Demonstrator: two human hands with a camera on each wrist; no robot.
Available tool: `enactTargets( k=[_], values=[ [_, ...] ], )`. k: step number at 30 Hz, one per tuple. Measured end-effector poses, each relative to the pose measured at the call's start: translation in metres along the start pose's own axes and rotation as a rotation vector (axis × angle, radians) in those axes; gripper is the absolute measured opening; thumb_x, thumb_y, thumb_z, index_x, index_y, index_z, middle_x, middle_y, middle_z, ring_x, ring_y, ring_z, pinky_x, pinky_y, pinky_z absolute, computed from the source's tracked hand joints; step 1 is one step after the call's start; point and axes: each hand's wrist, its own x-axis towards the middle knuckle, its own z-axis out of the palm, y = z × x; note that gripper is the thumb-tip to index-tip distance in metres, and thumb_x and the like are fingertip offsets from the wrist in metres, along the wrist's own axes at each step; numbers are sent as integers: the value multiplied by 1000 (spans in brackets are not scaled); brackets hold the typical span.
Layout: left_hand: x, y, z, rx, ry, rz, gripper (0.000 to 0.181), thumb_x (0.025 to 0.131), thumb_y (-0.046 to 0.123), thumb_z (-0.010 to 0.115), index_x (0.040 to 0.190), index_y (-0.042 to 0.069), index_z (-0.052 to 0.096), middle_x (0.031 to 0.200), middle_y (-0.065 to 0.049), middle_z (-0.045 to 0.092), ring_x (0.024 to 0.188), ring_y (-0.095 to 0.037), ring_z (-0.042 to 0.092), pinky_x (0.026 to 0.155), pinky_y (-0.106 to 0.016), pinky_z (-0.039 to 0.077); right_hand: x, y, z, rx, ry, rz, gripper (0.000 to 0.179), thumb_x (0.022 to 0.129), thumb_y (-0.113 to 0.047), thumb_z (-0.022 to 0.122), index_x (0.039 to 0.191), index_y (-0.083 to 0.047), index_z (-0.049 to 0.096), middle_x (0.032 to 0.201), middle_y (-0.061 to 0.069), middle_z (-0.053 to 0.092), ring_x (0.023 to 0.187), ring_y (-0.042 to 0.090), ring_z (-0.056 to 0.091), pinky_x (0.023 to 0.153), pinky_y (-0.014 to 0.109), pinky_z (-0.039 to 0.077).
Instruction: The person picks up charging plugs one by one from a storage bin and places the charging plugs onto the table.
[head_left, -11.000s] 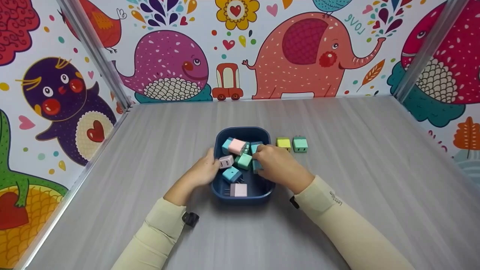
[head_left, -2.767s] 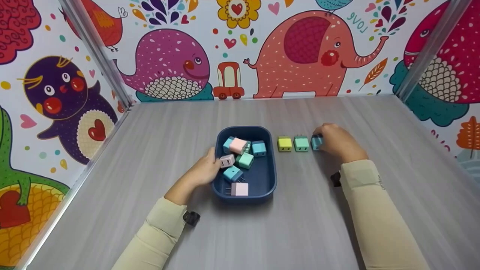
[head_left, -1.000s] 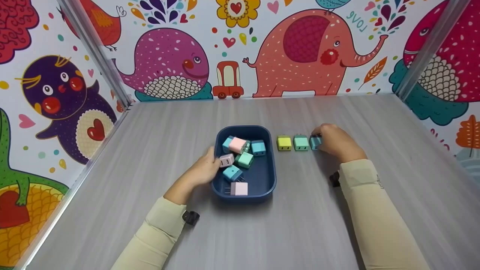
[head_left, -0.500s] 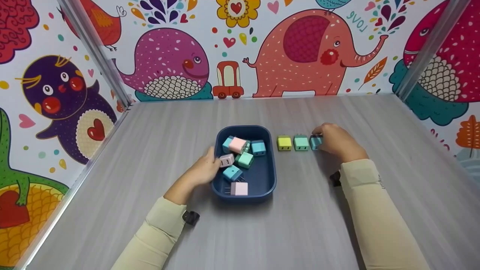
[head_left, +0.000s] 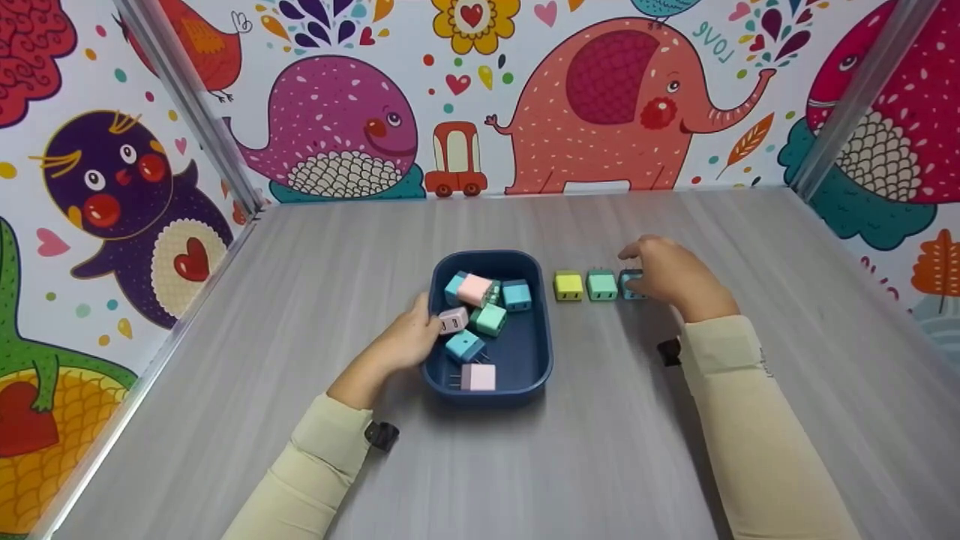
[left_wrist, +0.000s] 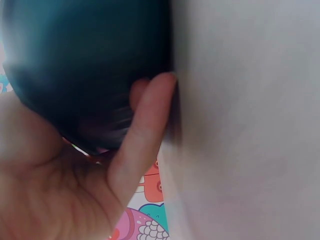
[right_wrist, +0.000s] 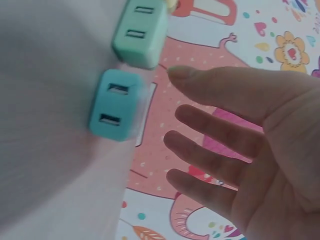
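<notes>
At the left side of a dark blue plastic bin point(head_left: 545, 337), my left hand point(head_left: 409, 336) grips its wall, thumb at the rim and fingers against the outside. Several USB charger plugs lie in the bin, among them a pink one point(head_left: 475, 290), a green one point(head_left: 491, 320) and a lilac one point(head_left: 478, 377). My right hand point(head_left: 673, 279) is spread just off a blue USB charger plug point(right_wrist: 116, 105), which stands on the table with its two ports facing me. In the right wrist view nothing lies between thumb and fingers.
Left of the blue plug, a mint green charger plug point(head_left: 601, 286) and a yellow one point(head_left: 568, 286) stand in the same row, right of the bin. The grey table point(head_left: 337, 255) ends at printed cartoon walls point(head_left: 600, 112) behind and to the sides.
A blue plug went from the bin to the right end of the row in my right hand. Just now that hand has let go and its fingers have spread. My left hand stays put.
</notes>
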Motion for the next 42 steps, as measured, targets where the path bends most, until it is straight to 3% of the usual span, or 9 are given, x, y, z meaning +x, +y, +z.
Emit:
enactTargets(
  k=[12,21,36,42],
  values=[
    [0,0,0,5,8,-4,45,111,14,37,152,-4,36,139,-31,60,120,-35,61,103,-55,49,-12,-38,-9,-33,10,-97,46,97,-21,80,138,-1,69,141,24,63,130,43,58,107,59,49],
    [-1,0,0,-5,2,13,46,111,13,36,153,-6,34,145,-32,55,134,-38,54,113,-57,42,-22,-65,-8,-85,73,-239,42,94,-14,82,133,-1,73,134,21,69,125,40,64,103,54,54],
    [0,-1,0,-16,-4,2,49,111,13,36,157,-5,31,149,-33,52,137,-39,53,113,-56,42,-36,-107,0,-115,86,-355,38,93,-18,85,129,-7,77,127,16,72,113,32,70,96,48,59],
    [0,0,-1,1,-7,-4,49,111,13,36,156,-5,31,149,-34,52,137,-40,53,114,-56,42,-44,-122,8,-111,62,-461,38,92,-15,86,128,-9,78,123,12,74,110,26,72,94,42,59]
  ],
)
